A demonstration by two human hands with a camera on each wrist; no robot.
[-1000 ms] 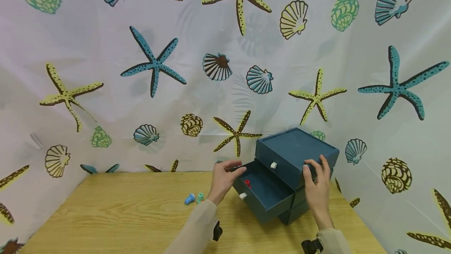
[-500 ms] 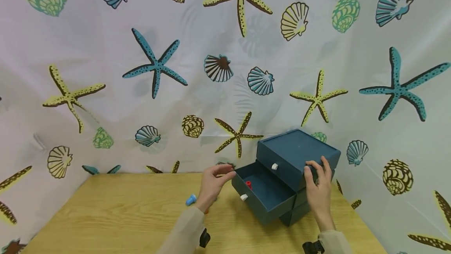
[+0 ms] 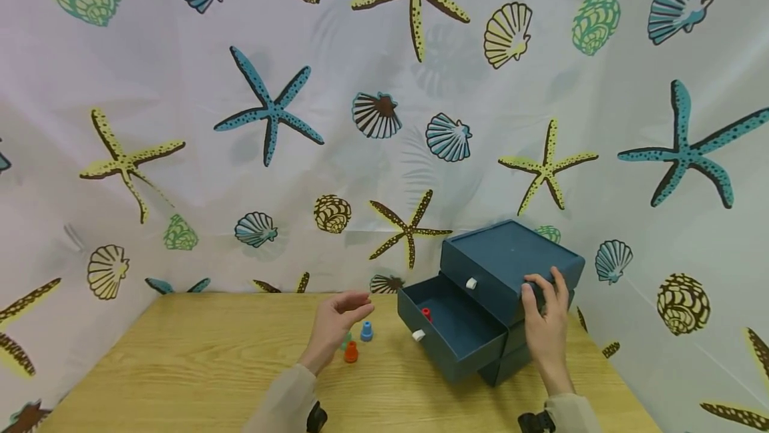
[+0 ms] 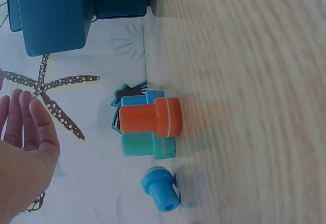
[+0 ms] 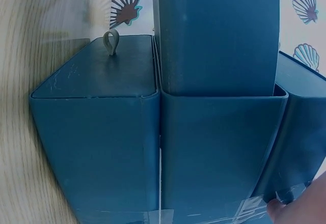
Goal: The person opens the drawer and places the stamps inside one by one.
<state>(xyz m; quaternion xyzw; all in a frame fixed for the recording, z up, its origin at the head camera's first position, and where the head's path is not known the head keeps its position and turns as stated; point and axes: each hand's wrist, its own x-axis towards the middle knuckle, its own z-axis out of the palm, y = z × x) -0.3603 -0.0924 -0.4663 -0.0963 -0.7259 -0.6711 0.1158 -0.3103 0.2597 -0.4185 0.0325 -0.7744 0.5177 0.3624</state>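
Note:
A blue drawer cabinet (image 3: 510, 253) stands at the right, with its middle drawer (image 3: 459, 343) pulled out. A small red stepped plastic piece (image 3: 426, 313) lies inside that drawer. My right hand (image 3: 547, 326) rests against the cabinet's right side, a fingertip touching the top unit in the right wrist view. My left hand (image 3: 339, 326) holds nothing, fingers loosely bent and thumb apart. Close by stand an orange stepped piece (image 4: 150, 118), a green one (image 4: 147, 145) and a blue one (image 3: 366, 331). Another blue piece (image 4: 161, 188) lies tilted in the left wrist view.
The wooden table (image 3: 198, 353) extends to the left and front. A patterned curtain (image 3: 240, 186) hangs along the back and sides. White loop handles (image 3: 471, 283) stick out from the drawer fronts. Clear tape (image 5: 249, 206) joins the cabinet units.
My left hand has moved left from the rim of the pulled-out drawer to the loose pieces. The right hand stays at the cabinet, and the red piece stays in the drawer.

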